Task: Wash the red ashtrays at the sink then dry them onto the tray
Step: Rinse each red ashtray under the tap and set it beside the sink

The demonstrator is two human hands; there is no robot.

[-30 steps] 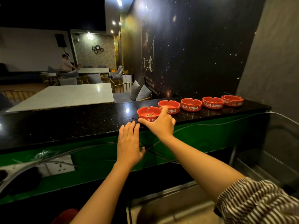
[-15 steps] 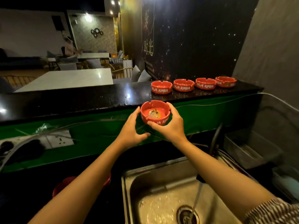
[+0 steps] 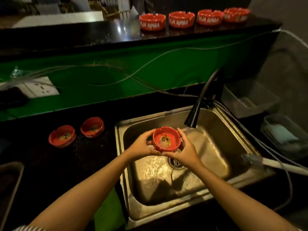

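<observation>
A red ashtray [image 3: 166, 139] with dark ash in its bowl is held over the steel sink [image 3: 215, 147], just left of the water stream. My left hand [image 3: 141, 145] grips its left side and my right hand [image 3: 183, 150] grips its right side. Water runs from the black faucet [image 3: 198, 104]. Two more dirty red ashtrays, one [image 3: 62, 135] and another [image 3: 92, 126], sit on the dark counter left of the sink. Several red ashtrays [image 3: 152, 22] line the upper black bar top. A metal tray's corner [image 3: 10, 179] shows at the far left edge.
Cables [image 3: 133, 77] run along the green wall behind the sink. A socket strip [image 3: 40, 87] lies at left. Clear plastic containers [image 3: 250, 97] stand right of the faucet. A ladle [image 3: 253, 159] rests on the sink's right rim. A green cloth [image 3: 108, 212] hangs at the front.
Both hands carried the ashtray down from the bar top to above the sink drain. My view tilted down, showing the sink and the two ashtrays on the lower counter.
</observation>
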